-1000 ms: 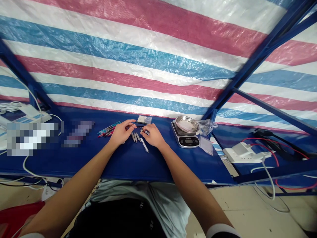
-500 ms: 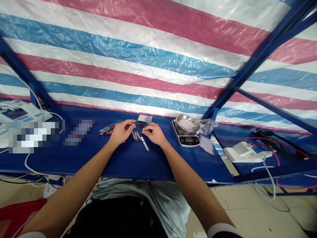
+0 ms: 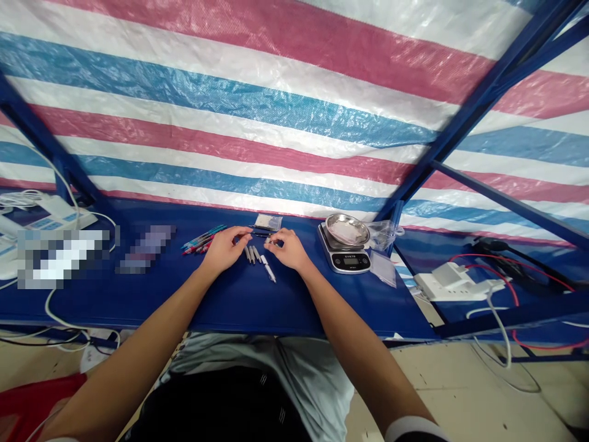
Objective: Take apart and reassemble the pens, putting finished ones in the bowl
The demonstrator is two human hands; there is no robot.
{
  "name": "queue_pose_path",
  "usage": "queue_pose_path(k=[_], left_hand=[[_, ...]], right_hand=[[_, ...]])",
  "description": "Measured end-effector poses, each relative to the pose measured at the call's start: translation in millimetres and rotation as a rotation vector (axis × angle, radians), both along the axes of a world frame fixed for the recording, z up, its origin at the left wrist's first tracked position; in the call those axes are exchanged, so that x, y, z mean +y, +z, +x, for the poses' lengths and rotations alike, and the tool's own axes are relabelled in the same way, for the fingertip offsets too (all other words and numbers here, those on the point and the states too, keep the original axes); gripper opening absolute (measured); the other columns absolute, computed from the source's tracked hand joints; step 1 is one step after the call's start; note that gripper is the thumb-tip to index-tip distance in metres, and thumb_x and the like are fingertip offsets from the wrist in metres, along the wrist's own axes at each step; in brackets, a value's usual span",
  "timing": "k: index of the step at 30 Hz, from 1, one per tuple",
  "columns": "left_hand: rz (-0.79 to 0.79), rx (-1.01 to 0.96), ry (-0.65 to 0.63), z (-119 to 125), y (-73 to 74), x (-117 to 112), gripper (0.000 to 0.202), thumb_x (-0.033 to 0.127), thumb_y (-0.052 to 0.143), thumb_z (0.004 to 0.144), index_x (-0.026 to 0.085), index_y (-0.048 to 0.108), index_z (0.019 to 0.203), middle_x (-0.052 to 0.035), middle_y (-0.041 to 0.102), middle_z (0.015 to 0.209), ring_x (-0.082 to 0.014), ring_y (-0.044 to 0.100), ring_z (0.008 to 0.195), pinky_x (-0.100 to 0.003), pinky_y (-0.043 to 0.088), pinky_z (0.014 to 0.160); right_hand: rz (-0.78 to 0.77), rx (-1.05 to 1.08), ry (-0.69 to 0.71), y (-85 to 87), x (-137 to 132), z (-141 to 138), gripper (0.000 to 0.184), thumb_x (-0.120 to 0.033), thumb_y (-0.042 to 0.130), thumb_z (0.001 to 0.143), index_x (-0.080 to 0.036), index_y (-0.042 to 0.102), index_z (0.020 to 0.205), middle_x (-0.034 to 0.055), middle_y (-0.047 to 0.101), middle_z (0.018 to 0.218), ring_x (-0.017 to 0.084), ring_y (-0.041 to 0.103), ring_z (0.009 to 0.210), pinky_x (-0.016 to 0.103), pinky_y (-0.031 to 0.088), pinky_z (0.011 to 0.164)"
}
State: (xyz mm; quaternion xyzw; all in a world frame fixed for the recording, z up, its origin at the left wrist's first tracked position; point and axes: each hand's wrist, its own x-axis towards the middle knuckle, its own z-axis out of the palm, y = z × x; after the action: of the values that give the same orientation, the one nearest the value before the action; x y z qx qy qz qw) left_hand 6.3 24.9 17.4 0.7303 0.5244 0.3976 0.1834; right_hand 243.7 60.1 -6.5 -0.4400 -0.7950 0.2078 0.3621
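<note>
My left hand is over the blue table, thumb and fingers curled close together at the left ends of some thin dark pen-like sticks. Opposite it, my right hand pinches a small object at its fingertips, too small to make out. Several grey pen barrels or caps lie side by side between the hands. Nearer to me rests a white pen, slanted. Beside my left hand is a pile of coloured pens, red and teal. A clear packet with pale contents sits behind the dark sticks.
To the right stands a digital scale bearing a metal bowl, with clear plastic bags beside it. A white power strip with cables lies farther right. White devices and cords occupy the left end. Striped sheeting hangs behind.
Both hands stay in nearly the same place with fingers closed. The view has shifted very slightly; the pens and scale keep their places.
</note>
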Motion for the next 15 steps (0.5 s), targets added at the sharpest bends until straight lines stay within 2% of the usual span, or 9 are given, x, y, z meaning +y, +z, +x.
queue_pose_path(k=[4, 7, 11, 15], left_hand=[[0.057, 0.128, -0.112, -0.9, -3.8, 0.1, 0.042, 0.056, 0.063, 0.098, 0.025, 0.078, 0.124, -0.0102, 0.078, 0.125, -0.0323, 0.069, 0.117, -0.047, 0.052, 0.105], [0.063, 0.257, -0.227, -1.4, -9.6, -0.4, 0.050, 0.062, 0.074, 0.090, 0.029, 0.077, 0.128, -0.0098, 0.076, 0.131, -0.0360, 0.061, 0.130, -0.054, 0.043, 0.116], [0.038, 0.356, -0.258, -1.9, -15.2, -0.8, 0.046, 0.065, 0.076, 0.087, 0.033, 0.081, 0.120, -0.0093, 0.075, 0.133, -0.0380, 0.060, 0.133, -0.059, 0.036, 0.120], [0.033, 0.294, -0.256, -2.7, -14.8, 0.7, 0.047, 0.060, 0.077, 0.086, 0.031, 0.079, 0.123, -0.0107, 0.076, 0.131, -0.0359, 0.065, 0.128, -0.056, 0.041, 0.118]], right_hand=[[-0.027, 0.124, -0.048, 0.0, -0.6, 0.6, 0.014, -0.035, 0.077, 0.091, -0.023, 0.071, 0.089, 0.0044, 0.075, 0.101, 0.023, 0.067, 0.099, 0.038, 0.048, 0.096], [-0.082, 0.171, -0.046, -0.1, -1.7, 0.7, 0.011, -0.034, 0.070, 0.094, -0.023, 0.069, 0.091, 0.0023, 0.077, 0.096, 0.022, 0.069, 0.093, 0.035, 0.051, 0.089], [-0.056, 0.118, -0.025, 2.3, -6.3, 0.2, 0.008, -0.030, 0.070, 0.096, -0.024, 0.072, 0.101, 0.0009, 0.078, 0.091, 0.022, 0.070, 0.090, 0.036, 0.051, 0.091], [0.017, -0.036, -0.010, 3.7, -10.6, -0.9, 0.021, -0.027, 0.075, 0.094, -0.023, 0.073, 0.115, 0.0024, 0.076, 0.088, 0.025, 0.064, 0.097, 0.037, 0.047, 0.092]])
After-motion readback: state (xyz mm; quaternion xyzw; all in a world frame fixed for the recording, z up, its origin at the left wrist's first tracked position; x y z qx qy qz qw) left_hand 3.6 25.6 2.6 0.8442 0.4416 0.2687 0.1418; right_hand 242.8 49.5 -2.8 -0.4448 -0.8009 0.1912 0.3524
